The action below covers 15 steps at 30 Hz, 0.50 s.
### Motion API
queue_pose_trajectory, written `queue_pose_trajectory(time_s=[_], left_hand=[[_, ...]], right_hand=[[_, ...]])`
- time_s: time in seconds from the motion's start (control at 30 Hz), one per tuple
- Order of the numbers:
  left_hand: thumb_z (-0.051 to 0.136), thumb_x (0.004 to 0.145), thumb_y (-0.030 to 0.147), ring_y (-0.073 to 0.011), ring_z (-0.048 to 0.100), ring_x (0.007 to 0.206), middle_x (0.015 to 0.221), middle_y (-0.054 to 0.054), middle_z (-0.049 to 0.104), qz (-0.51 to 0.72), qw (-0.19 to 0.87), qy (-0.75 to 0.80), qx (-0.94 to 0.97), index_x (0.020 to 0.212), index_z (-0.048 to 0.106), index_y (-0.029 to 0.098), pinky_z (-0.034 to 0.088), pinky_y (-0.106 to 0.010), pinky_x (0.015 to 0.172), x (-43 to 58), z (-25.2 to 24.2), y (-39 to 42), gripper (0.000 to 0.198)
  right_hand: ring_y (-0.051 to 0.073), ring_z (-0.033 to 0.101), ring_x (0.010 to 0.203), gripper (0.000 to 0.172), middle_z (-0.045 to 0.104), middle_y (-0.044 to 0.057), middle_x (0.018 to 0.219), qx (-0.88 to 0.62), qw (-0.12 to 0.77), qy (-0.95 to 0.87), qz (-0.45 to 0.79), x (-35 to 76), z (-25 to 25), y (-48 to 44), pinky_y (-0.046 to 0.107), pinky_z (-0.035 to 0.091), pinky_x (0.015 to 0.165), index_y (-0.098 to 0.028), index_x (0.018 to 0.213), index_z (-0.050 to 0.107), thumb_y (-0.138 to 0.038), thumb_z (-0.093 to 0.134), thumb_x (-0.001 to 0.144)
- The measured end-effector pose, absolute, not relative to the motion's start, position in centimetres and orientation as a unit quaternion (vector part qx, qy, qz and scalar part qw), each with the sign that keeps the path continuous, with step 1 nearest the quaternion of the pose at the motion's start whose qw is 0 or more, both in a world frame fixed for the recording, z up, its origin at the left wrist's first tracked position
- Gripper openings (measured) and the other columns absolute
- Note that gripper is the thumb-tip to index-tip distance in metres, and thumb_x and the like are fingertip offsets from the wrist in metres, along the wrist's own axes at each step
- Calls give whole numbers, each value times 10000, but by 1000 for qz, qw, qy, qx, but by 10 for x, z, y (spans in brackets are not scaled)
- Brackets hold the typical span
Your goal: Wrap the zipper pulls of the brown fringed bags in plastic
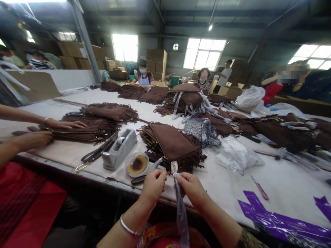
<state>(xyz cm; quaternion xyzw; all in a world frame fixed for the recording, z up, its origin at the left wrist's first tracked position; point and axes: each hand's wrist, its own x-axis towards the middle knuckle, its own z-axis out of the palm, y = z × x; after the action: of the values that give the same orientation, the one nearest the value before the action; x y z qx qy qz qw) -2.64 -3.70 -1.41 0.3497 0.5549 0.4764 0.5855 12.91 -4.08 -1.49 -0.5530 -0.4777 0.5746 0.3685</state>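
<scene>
Head view showed the right-hand grip (192, 190) clamped on a long translucent plastic sleeve (181, 208), hanging lengthwise across the white surface's (224, 187) near edge; the left-hand grip (154, 186), fingertips together, was just beside.

Right hand (192, 189) pinches plastic sleeve (182, 213), left hand (153, 187) just beside, its grip unclear, brown pouches (172, 141) stacked ahead, tape dispenser (120, 150) left of dish (137, 164), cutter (262, 192) at right, co-worker's hands (66, 124) at another stack (95, 128).
</scene>
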Motion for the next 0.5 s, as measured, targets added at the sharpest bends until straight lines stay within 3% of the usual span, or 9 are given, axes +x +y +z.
queue_pose_trajectory(time_s=[0.2,0.5], left_hand=[[753,689,373,-30,381,484,719,36,492,433,755,448,206,893,613,134,297,-149,426,-21,-26,-40,344],[820,680,345,4,313,437,614,66,415,421,815,357,177,793,578,108,285,-106,392,-18,-33,-33,357]], right_hand=[[70,458,473,398,580,-17,613,-457,419,-346,704,127,-22,-48,200,362,466,-144,809,593,-521,702,746],[67,403,452,476,512,-44,541,-502,395,-396,660,125,-16,-46,204,305,446,-139,742,597,-597,711,685]])
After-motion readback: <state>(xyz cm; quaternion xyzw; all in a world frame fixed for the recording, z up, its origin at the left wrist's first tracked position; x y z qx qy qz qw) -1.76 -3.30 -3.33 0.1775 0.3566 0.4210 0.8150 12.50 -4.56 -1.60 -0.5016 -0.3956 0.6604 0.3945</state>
